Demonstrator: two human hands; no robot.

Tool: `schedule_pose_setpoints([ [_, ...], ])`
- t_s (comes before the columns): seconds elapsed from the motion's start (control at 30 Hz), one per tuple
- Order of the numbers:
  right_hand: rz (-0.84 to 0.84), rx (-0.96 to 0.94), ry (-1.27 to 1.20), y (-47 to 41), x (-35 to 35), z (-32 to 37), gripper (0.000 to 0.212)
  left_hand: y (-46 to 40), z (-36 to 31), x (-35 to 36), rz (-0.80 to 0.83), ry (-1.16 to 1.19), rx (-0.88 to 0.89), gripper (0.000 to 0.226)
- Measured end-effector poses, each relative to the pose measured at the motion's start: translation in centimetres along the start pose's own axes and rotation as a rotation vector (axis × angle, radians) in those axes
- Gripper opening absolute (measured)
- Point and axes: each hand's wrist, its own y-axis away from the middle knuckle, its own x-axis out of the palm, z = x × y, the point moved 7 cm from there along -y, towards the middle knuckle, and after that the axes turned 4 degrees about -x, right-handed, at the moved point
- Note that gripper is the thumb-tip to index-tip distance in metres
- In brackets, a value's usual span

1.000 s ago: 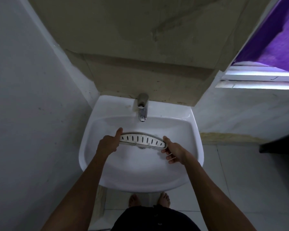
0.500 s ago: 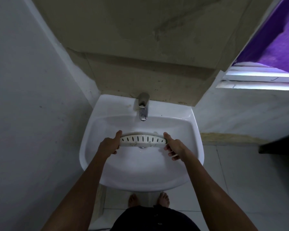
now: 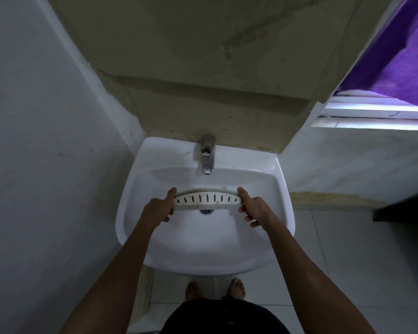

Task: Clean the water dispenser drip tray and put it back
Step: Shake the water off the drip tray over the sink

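Observation:
A curved white drip tray (image 3: 207,198) with a row of dark slots is held level over the basin of a white sink (image 3: 155,247), just above the drain (image 3: 206,211). My left hand (image 3: 157,209) grips its left end, thumb on top. My right hand (image 3: 254,209) grips its right end the same way. The chrome tap (image 3: 207,155) stands behind the tray; I see no water running from it.
A grey wall closes in on the left. A beige tiled wall rises behind the sink. At the upper right is a window ledge (image 3: 372,116) with a purple cloth (image 3: 401,66). A dark shelf edge (image 3: 403,208) juts in at the right. My bare feet stand on white floor tiles.
The tray has turned from tilted down at the right to level, and both hands have shifted slightly with it. The camera has dipped a little.

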Motion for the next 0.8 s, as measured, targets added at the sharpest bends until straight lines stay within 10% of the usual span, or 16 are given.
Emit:
schedule_pose_setpoints([
  [0.4, 0.024, -0.121, -0.431, 1.7, -0.9, -0.1, 0.018, 1.1, -1.5, 1.0, 0.156, 0.18, 0.271, 0.023],
  [0.8, -0.067, -0.362, -0.63, 4.3, -4.7, -0.8, 0.036, 3.5, -4.0, 3.4, 0.217, 0.436, 0.501, 0.033],
])
